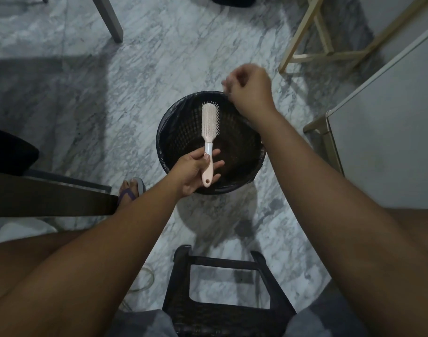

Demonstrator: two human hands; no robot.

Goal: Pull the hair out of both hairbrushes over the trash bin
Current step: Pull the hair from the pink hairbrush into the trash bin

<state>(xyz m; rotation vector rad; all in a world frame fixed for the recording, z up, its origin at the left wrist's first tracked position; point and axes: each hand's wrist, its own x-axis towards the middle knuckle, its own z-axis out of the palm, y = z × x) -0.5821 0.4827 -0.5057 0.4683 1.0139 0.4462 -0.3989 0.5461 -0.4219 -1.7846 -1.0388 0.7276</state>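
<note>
A pale pink hairbrush (209, 122) with a white neck points away from me over the black mesh trash bin (174, 132). My left hand (193, 171) grips its handle, bristles facing up. My right hand (249, 90) is raised over the bin's far right rim, blurred, with its fingers pinched together. A thin strand seems to hang from them, but it is too fine to be sure. Only one hairbrush is in view.
The bin, lined with a black bag, stands on a grey marble floor. A dark plastic stool (222, 288) is under me. A dark table edge (50, 195) lies at the left, a white cabinet (390, 132) at the right, and wooden furniture legs (305, 32) beyond.
</note>
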